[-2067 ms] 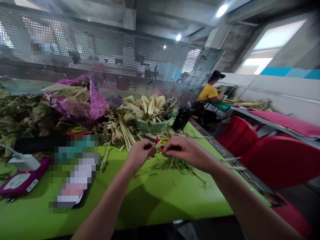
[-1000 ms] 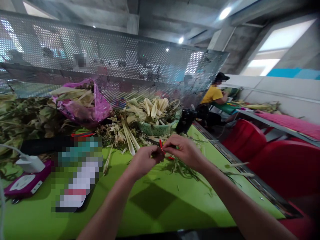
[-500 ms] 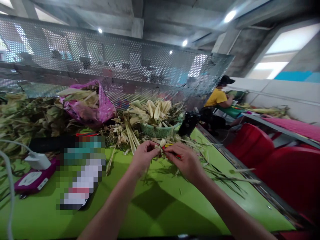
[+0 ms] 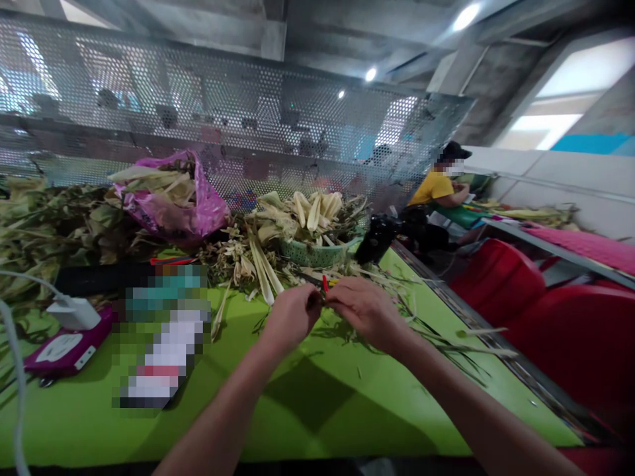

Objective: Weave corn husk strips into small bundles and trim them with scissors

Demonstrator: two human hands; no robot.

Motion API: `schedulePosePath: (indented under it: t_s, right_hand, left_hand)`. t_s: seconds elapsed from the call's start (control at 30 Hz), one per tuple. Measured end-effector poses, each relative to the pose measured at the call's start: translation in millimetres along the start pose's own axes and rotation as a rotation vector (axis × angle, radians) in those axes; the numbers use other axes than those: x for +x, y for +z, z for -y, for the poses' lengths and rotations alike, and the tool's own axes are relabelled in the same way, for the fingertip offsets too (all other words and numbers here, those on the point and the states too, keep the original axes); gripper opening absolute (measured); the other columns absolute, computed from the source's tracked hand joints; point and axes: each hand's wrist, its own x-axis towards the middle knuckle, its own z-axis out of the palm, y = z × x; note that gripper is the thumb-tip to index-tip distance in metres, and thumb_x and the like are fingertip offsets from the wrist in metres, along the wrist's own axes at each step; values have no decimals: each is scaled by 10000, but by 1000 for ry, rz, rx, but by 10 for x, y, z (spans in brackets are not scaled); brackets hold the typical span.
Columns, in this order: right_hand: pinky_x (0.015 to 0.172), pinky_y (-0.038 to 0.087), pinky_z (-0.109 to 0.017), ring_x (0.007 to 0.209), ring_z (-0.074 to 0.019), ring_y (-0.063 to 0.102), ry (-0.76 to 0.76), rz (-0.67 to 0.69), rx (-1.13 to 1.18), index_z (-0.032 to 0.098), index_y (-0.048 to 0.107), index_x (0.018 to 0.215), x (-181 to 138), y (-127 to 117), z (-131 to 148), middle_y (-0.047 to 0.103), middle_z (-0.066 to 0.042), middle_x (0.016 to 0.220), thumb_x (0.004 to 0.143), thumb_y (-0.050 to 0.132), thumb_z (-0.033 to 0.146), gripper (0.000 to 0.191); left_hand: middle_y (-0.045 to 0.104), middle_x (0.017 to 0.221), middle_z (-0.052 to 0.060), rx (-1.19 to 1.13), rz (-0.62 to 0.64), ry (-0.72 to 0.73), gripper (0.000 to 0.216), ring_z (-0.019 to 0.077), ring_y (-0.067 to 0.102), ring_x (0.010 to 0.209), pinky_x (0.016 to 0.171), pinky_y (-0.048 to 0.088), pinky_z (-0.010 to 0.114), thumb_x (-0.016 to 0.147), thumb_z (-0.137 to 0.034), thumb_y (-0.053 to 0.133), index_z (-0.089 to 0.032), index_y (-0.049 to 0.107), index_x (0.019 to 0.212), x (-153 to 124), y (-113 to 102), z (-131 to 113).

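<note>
My left hand (image 4: 292, 316) is closed over the green table, its fingers curled inward. What it holds is hidden behind the fingers. My right hand (image 4: 366, 309) meets it fingertip to fingertip, pinching. A small slim red object (image 4: 325, 283) sticks up from the right fingertips; its kind cannot be made out. Just beyond the hands lie dry husk scraps and stalks. Behind them a green basket (image 4: 317, 254) holds pale dried corn husks (image 4: 313, 213). Long pale husk strips (image 4: 262, 268) lie left of the basket, their ends close to my left hand.
A pink plastic bag (image 4: 206, 208) of husks and a heap of dry leaves (image 4: 64, 225) stand back left. A purple power strip (image 4: 69, 347) with a white charger (image 4: 73, 313) lies left. A black object (image 4: 376, 239) stands right of the basket. Red chairs (image 4: 496, 281) and a seated person (image 4: 431, 188) are right.
My hands have rolled inward and closed together. The pale husk piece that showed between my fingertips is now out of sight. The red object now points upward. The camera view has shifted slightly.
</note>
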Motion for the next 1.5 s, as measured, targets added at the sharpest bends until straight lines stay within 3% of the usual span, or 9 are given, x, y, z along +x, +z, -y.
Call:
schedulePosePath:
  t_s: [0.17,0.27,0.37,0.53,0.7,0.87,1.1,1.3,1.5]
  right_hand:
    - [633,412,-271,661,-144,549,276,-14,591,166,635,761,56,15,-224,614,-17,722,798,638,306,145]
    - [575,410,-255,605,-131,534,404,-40,857,168,603,796,62,116,-221,604,2,694,779,657,354,194]
    - [614,428,-262,654,-145,552,372,-154,708,175,617,779,39,186,-118,604,-4,701,803,639,334,163]
    - [717,428,-292,770,-176,562,155,-273,146,188,667,853,-20,191,48,625,-56,805,880,538,227,137]
    - [740,418,-317,800,-204,557,101,-208,-69,180,635,846,-35,241,120,627,-81,817,893,481,178,161]
    - [640,391,-271,707,-172,534,179,-187,94,188,603,771,-66,335,64,580,-40,744,866,505,162,139]
    - [682,430,-279,723,-171,545,454,-308,583,186,605,790,-86,489,-87,603,-33,766,836,564,319,147]
    - [645,430,-287,688,-174,538,587,-301,767,184,602,827,-137,537,-180,603,-25,747,757,642,428,257]
    - [646,402,-289,678,-169,520,632,-294,712,182,622,788,-222,539,-298,594,-16,726,726,639,327,159]
  left_hand:
    - [605,640,8,-625,211,-244,132,114,535,588,585,378,234,652,-203,694,-142,612,735,24,-64,-70]
    - [611,653,-2,-951,135,-313,235,97,557,588,590,394,217,615,-241,757,-143,589,747,22,-99,-124]
    - [593,624,-17,-998,0,-340,270,83,539,568,579,392,205,590,-242,778,-145,562,718,35,-82,-122]
    - [557,621,-29,-781,-164,-251,192,75,488,573,569,365,196,658,-240,707,-143,554,722,88,3,-14]
    - [579,673,-10,-297,-226,-115,39,111,508,634,597,372,221,734,-183,598,-161,568,743,81,52,47]
    - [593,730,5,146,-225,105,90,133,527,689,640,376,248,752,-85,531,-170,558,740,32,115,71]
    - [589,827,58,574,-251,264,128,187,525,804,730,423,311,861,-101,441,-169,537,810,-41,215,38]
    - [592,973,88,539,-97,232,226,220,545,896,792,465,358,778,-104,530,-161,523,997,-75,278,12]
    - [612,1061,100,375,48,169,343,233,565,976,860,464,379,779,-191,549,-167,548,1122,-65,230,-28]
